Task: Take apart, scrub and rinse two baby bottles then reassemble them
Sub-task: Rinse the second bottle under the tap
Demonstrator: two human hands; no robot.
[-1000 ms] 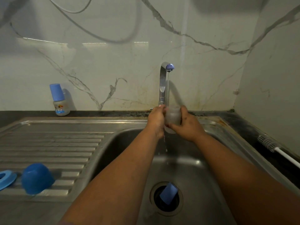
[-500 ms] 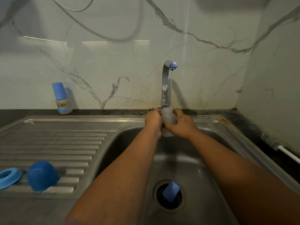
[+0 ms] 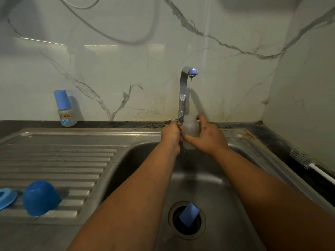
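Wet plastic could be slipping: the clear bottle body (image 3: 190, 130) is sitting under the tap (image 3: 184, 91) at twelve o'clock over the sink basin (image 3: 235, 187). The right hand (image 3: 208, 137) is wrapping curled fingers around it; the left hand (image 3: 171, 132) is pinching its nine o'clock side.

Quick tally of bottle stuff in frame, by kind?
Bottles: 2, bare bottle gripped by left hand and right hand, capped bottle by the wall.
Loose blue parts: 3, cap, ring, piece in drain.
Brushes: 1, brush.
Total: 6.
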